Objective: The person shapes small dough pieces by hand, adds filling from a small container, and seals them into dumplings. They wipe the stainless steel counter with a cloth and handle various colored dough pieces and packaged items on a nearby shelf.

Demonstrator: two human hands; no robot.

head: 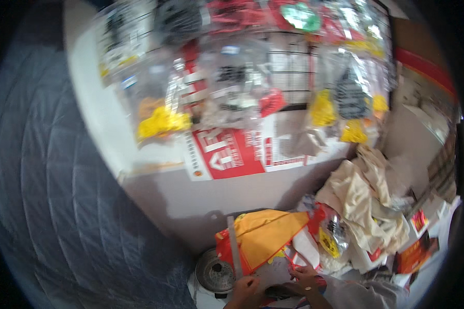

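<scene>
Low in the picture, my left hand point(245, 289) has curled fingers, and I cannot tell whether anything is in them. It is close to the lower end of a long, narrow grey strip point(234, 247). My right hand point(304, 279) pinches a thin red cord point(291, 262) at its fingertips. Beyond my hands lies an orange-yellow cloth piece point(268, 236) with red edging. The strip crosses its left side, over some red material point(224, 247). White cloth point(307, 249) lies to the right of the orange piece.
A round metal object with a perforated face point(215, 271) sits at left. Plastic bags point(232, 77) hang on a black wire grid point(290, 69) above a red-and-white printed poster point(228, 154). Cream cloth point(355, 204) is heaped at right. A dark quilted curtain point(62, 185) fills the left.
</scene>
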